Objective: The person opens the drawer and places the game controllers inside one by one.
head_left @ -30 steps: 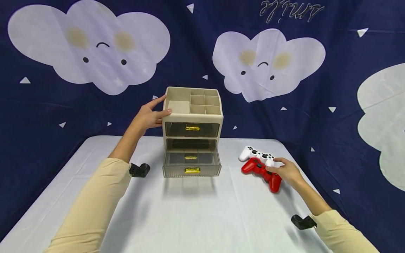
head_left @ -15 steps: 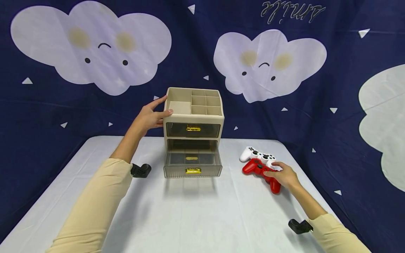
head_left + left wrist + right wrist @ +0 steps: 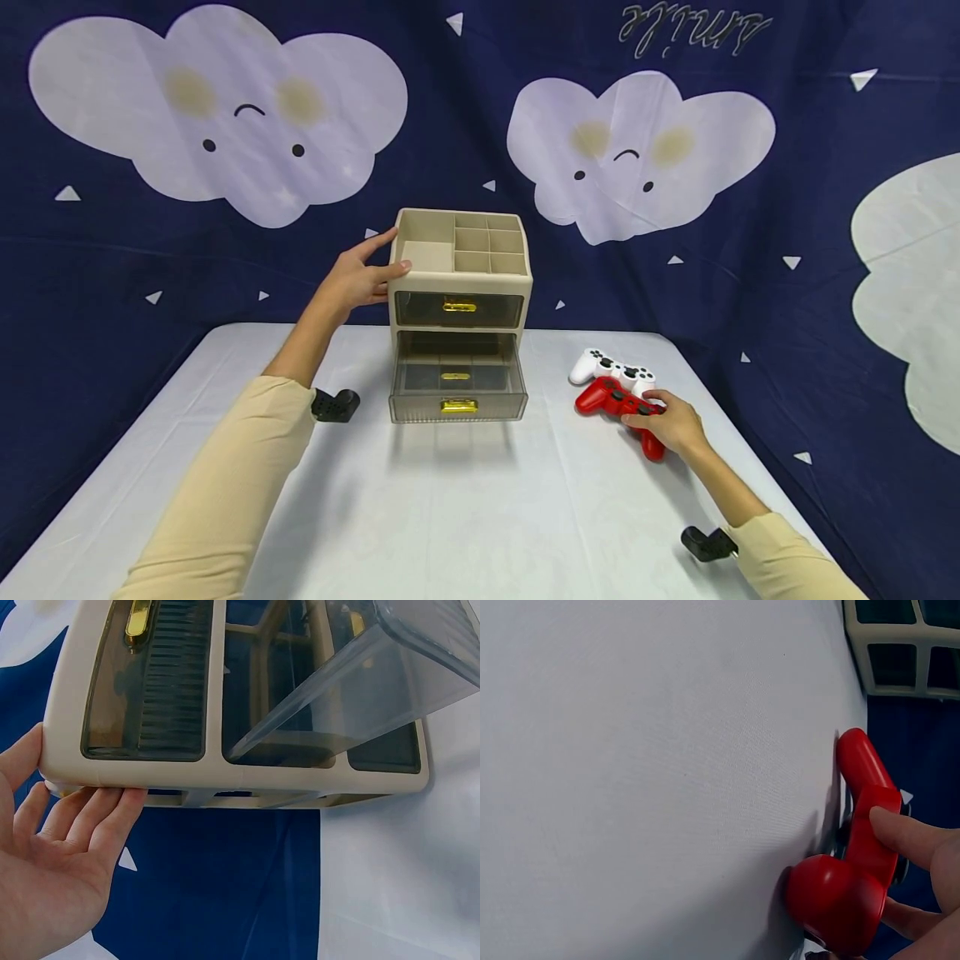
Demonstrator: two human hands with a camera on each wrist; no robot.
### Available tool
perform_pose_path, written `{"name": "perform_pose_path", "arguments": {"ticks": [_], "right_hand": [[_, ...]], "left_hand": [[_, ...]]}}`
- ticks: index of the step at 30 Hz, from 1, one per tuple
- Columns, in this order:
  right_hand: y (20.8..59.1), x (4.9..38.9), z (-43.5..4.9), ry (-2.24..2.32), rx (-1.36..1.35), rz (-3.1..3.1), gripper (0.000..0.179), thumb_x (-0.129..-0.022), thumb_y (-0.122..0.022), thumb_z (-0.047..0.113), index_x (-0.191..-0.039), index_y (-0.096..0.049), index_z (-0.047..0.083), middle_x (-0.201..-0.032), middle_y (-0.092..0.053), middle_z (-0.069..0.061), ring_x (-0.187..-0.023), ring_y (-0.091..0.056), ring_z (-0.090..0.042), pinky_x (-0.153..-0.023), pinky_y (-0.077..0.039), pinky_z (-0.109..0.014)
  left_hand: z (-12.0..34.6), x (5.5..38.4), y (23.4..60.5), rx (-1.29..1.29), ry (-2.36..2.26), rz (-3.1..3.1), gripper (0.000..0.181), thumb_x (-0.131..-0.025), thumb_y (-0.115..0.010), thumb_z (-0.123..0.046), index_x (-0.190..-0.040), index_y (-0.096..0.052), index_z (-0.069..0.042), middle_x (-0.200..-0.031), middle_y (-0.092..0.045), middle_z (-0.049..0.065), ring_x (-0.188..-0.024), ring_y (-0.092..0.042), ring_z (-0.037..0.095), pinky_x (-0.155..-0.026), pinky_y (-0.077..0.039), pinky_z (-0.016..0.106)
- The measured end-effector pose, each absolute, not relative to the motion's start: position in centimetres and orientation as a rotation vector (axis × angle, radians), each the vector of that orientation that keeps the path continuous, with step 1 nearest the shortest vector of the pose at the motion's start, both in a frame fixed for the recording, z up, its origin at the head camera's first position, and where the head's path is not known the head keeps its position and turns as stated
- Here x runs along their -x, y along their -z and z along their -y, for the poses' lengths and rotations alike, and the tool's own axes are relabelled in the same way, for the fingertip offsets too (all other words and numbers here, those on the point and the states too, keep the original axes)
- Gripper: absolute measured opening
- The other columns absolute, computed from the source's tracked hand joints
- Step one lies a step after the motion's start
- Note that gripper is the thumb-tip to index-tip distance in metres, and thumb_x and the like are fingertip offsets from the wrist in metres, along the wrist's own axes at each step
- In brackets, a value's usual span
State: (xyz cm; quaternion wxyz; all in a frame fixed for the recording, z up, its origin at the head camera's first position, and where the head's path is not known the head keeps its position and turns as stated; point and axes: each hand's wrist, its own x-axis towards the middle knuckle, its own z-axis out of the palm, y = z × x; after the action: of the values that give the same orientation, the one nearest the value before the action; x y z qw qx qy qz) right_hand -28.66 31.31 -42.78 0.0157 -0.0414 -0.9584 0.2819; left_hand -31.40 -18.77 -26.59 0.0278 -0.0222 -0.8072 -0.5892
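Observation:
My left hand [image 3: 354,282] holds the upper left side of a cream drawer organizer [image 3: 459,282], thumb over the top rim and fingers against the side. In the left wrist view, the fingertips touch the organizer's side [image 3: 225,778]. The middle drawer [image 3: 420,408], clear grey with a gold handle, is pulled out. On the right, my right hand [image 3: 677,423] grips the right part of a red game controller [image 3: 600,395], thumb at its near edge and fingers over the far one. The right wrist view shows the thumb on the red controller [image 3: 866,832]. A white game controller [image 3: 588,365] lies just behind, partly covered.
The organizer stands at the back of a table with a white cloth [image 3: 465,517]. Its top has open compartments [image 3: 489,242]. Behind hangs a dark blue curtain [image 3: 457,108] with clouds. Black devices [image 3: 336,406] are worn on both wrists.
My right hand has shifted slightly toward me and left, from beside both controllers onto the red one. My left hand stays on the organizer, and the drawer stays pulled out.

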Motion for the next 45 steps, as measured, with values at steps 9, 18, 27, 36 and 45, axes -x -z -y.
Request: {"name": "perform_pose_path", "arguments": {"ticks": [9, 18, 27, 36, 45], "right_hand": [[42.67, 28.66, -31.38, -0.874, 0.148, 2.989, 0.075, -0.081, -0.082, 0.044, -0.136, -0.057, -0.001, -0.13, -0.059, -0.035, -0.113, -0.056, -0.048, -0.091, -0.046, -0.053], [42.68, 28.64, -31.33, -0.885, 0.208, 3.0, 0.075, -0.079, -0.083, 0.047, -0.133, -0.061, 0.001, -0.132, -0.059, -0.033, -0.113, -0.056, -0.047, -0.087, -0.046, -0.05], [42.91, 28.53, -31.24, -0.916, 0.235, 2.964, 0.069, -0.078, -0.084, 0.045, -0.129, -0.065, 0.002, -0.127, -0.063, -0.031, -0.111, -0.055, -0.048, -0.081, -0.045, -0.045], [42.9, 28.21, -31.19, -0.937, 0.296, 2.919, 0.069, -0.076, -0.086, 0.043, -0.124, -0.066, -0.003, -0.12, -0.066, -0.031, -0.112, -0.052, -0.049, -0.083, -0.044, -0.048], [42.43, 28.06, -30.85, -0.908, 0.233, 2.887, 0.067, -0.075, -0.088, 0.043, -0.12, -0.069, -0.002, -0.115, -0.07, -0.028, -0.109, -0.056, -0.048, -0.081, -0.045, -0.046]], "left_hand": [[18.78, 31.22, 26.65, 0.074, 1.811, 2.497, 0.075, -0.1, -0.068, -0.03, -0.16, -0.026, -0.041, -0.157, -0.043, 0.019, -0.128, -0.061, 0.038, -0.109, -0.048, 0.05], [18.76, 31.2, 26.76, 0.073, 1.818, 2.498, 0.076, -0.099, -0.069, -0.031, -0.161, -0.026, -0.04, -0.158, -0.041, 0.019, -0.129, -0.06, 0.038, -0.109, -0.048, 0.05], [18.74, 31.27, 26.78, 0.072, 1.807, 2.504, 0.076, -0.099, -0.069, -0.031, -0.16, -0.026, -0.041, -0.157, -0.042, 0.019, -0.128, -0.061, 0.038, -0.109, -0.048, 0.05], [18.7, 31.26, 26.75, 0.067, 1.79, 2.505, 0.076, -0.099, -0.069, -0.031, -0.16, -0.026, -0.041, -0.156, -0.044, 0.019, -0.127, -0.062, 0.038, -0.108, -0.048, 0.05], [18.75, 31.27, 26.49, 0.063, 1.795, 2.507, 0.076, -0.099, -0.069, -0.031, -0.16, -0.026, -0.042, -0.156, -0.044, 0.019, -0.127, -0.062, 0.037, -0.108, -0.049, 0.05]]}}
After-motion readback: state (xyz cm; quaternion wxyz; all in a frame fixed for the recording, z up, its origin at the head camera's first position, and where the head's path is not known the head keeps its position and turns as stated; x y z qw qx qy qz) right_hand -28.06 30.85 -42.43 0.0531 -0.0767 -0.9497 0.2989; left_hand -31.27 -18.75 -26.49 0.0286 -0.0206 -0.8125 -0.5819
